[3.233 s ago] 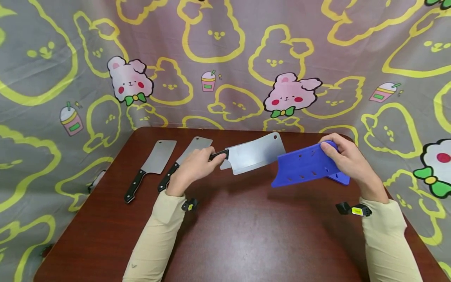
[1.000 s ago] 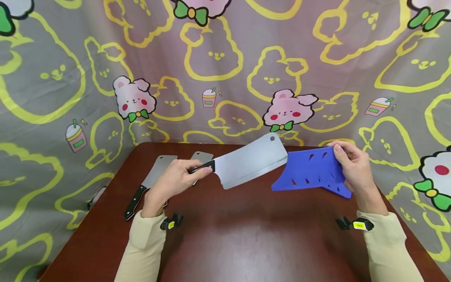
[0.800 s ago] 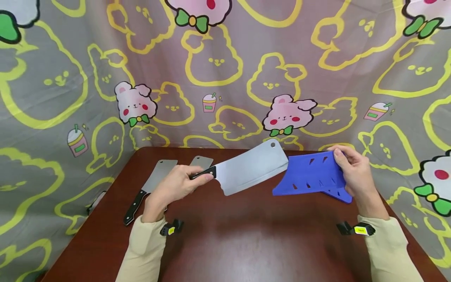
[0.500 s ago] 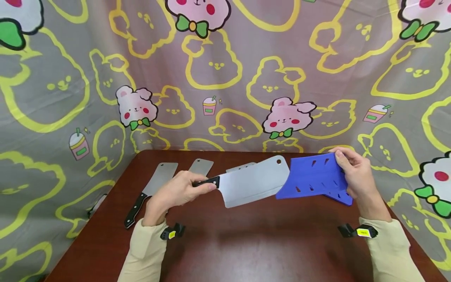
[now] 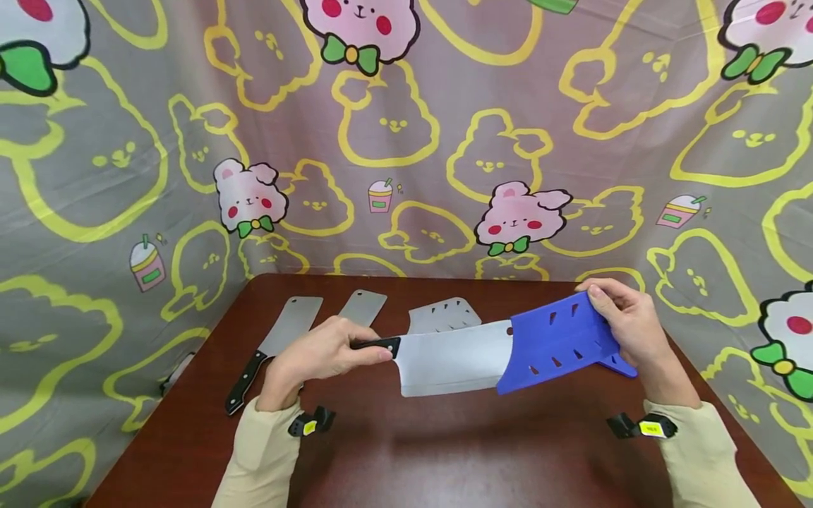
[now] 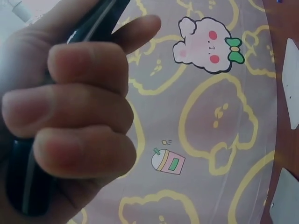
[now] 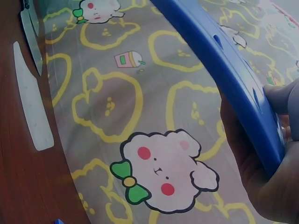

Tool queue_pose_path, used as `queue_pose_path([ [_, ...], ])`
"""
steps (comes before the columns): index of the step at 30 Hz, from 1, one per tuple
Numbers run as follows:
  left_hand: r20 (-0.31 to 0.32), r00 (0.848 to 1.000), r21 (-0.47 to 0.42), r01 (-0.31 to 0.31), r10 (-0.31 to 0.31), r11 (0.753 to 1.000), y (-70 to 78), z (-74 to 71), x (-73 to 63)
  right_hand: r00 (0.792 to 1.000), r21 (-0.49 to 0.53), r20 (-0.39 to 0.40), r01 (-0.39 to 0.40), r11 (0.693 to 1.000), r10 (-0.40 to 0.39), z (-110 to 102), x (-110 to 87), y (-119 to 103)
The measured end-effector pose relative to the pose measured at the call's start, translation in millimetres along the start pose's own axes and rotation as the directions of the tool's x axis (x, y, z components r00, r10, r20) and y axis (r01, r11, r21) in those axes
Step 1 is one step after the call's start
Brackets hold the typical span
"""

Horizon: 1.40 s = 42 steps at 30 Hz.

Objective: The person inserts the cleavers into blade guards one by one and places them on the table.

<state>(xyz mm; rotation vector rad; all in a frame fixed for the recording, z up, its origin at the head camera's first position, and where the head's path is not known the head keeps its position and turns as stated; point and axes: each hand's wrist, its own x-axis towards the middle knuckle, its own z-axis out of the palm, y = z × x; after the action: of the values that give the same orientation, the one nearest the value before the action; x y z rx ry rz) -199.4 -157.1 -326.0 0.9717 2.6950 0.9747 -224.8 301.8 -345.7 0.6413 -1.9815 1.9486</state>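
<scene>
The left hand (image 5: 333, 351) curls its fingers round the black handle (image 5: 390, 345) of a broad, shiny cleaver (image 5: 444, 361); beyond them, its blade (image 5: 479, 356) reaches a blue, slotted sheath (image 5: 552, 346) pinched by the right hand (image 5: 627, 326).

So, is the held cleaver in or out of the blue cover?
Mostly out: the cleaver's blade shows largely bare. The blue cover overlaps its far end; whether that is inside, I cannot tell.

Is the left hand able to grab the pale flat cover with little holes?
Probably not: the left hand is full, gripping the black-handled silver metal cleaver in front of the pale flat cover.
</scene>
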Motion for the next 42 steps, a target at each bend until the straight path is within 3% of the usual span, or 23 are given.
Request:
queue_pose_path([
  [9, -0.065, 0.997, 0.037, -0.034, 0.036, 0.999, -0.7, 5.7, 9.1, 0.997, 0.057, -0.068, 0.034, 0.998, -0.03, 7, 5.8, 7],
  [19, -0.055, 0.998, 0.123, -0.018, 0.025, 0.992, 2.8, 8.5, 12.4, 0.996, 0.052, -0.08, 0.037, 0.998, -0.033, 13, 4.0, 6],
  [42, -0.078, 0.997, 0.145, 0.005, 0.007, 0.989, 3.9, 5.4, 10.9, 0.997, 0.085, -0.072, -0.015, 0.996, 0.021, 15, 3.8, 8],
])
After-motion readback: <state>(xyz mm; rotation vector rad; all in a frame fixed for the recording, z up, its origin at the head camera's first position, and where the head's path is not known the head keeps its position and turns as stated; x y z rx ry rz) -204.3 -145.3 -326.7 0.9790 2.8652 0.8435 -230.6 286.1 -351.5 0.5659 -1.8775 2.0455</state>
